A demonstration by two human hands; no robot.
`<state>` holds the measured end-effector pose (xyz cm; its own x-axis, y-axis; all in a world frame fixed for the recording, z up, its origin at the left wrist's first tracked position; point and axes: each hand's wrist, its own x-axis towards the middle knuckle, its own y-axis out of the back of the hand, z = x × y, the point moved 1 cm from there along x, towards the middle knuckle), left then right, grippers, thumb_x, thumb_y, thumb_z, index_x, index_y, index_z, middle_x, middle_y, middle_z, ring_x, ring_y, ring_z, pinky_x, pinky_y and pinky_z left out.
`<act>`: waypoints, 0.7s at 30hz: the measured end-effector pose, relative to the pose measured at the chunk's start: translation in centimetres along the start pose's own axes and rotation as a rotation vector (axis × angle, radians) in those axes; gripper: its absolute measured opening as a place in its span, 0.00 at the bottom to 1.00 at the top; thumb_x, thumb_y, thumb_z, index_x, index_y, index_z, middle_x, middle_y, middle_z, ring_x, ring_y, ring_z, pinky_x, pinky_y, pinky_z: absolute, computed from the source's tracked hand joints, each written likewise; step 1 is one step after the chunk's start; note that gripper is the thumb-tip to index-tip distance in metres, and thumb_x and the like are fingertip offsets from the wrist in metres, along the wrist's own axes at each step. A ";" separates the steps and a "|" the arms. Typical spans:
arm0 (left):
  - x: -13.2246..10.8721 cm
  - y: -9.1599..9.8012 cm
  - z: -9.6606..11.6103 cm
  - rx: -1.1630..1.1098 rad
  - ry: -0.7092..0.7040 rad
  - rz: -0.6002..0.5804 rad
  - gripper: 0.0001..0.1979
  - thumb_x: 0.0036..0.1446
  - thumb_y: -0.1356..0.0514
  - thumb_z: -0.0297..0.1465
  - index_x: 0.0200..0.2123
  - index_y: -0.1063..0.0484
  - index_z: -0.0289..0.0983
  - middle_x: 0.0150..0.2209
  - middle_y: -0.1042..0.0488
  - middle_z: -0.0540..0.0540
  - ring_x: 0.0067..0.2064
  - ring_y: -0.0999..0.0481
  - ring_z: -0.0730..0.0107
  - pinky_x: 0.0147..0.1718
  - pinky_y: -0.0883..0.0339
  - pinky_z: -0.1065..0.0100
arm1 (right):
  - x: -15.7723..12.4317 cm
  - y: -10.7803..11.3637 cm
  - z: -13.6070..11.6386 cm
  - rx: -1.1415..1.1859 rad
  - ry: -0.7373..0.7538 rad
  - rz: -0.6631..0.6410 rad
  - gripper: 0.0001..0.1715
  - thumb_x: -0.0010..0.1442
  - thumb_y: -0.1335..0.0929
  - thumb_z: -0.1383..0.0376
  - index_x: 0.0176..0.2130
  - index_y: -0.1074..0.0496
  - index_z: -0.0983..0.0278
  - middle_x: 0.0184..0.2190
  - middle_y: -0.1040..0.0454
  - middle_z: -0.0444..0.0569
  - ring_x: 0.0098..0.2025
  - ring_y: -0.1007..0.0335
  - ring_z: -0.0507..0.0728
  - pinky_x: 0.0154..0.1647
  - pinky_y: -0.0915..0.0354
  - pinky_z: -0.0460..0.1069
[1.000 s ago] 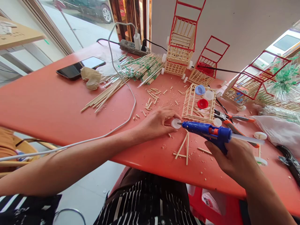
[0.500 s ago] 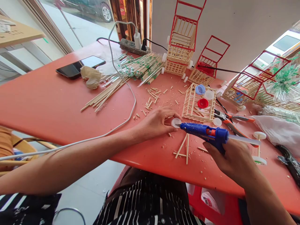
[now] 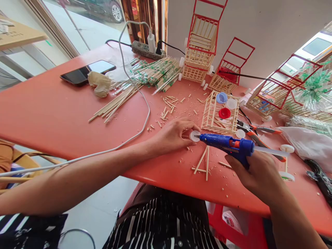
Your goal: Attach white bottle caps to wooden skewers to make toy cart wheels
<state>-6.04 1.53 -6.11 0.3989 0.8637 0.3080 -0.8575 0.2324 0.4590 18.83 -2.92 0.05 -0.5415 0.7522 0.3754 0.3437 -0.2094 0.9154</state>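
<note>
Between the thumb and fingers of my left hand (image 3: 178, 135) is a white bottle cap (image 3: 194, 136), its hollow side facing up. My right hand (image 3: 261, 173) is wrapped round the handle of a blue glue gun (image 3: 223, 143). The gun's nozzle tip is at the inside of the cap, and a clear glue stick (image 3: 272, 151) sticks out of its back end. Below the gun, a few cut sticks (image 3: 203, 160) lie on the red table in a narrow triangle. Just beyond my hands stands a small stick basket (image 3: 220, 116), with blue, white and red caps on it.
Stick carts with red handles (image 3: 202, 38) stand along the wall. Bundled chopsticks (image 3: 155, 74), a phone (image 3: 86, 72) and a power strip (image 3: 146, 50) are at the back left. Pliers (image 3: 256, 135) and a wheel pair on an axle (image 3: 286, 162) lie right. A white cable (image 3: 147, 117) crosses the table.
Almost nothing differs. Both hands keep their hold, and the nozzle stays at the cap; the whole view has shifted very slightly.
</note>
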 end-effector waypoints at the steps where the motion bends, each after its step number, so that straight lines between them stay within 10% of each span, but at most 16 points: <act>1: 0.0 0.0 0.0 0.004 -0.003 0.000 0.13 0.52 0.32 0.23 0.42 0.21 0.36 0.42 0.20 0.45 0.44 0.22 0.62 0.43 0.28 0.66 | 0.0 0.0 0.0 0.001 0.001 -0.002 0.23 0.67 0.35 0.59 0.23 0.46 0.58 0.14 0.42 0.38 0.16 0.49 0.49 0.19 0.55 0.48; 21: 0.0 0.1 -0.2 0.018 0.002 -0.009 0.12 0.54 0.32 0.26 0.44 0.21 0.36 0.41 0.20 0.46 0.41 0.22 0.65 0.38 0.31 0.69 | -0.2 0.5 0.3 0.032 -0.050 -0.009 0.23 0.65 0.34 0.58 0.22 0.41 0.59 0.14 0.43 0.40 0.16 0.48 0.50 0.20 0.53 0.48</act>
<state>-6.17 1.60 -6.25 0.4060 0.8625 0.3020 -0.8480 0.2324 0.4764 19.28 -2.98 0.41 -0.5056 0.7846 0.3587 0.3642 -0.1828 0.9132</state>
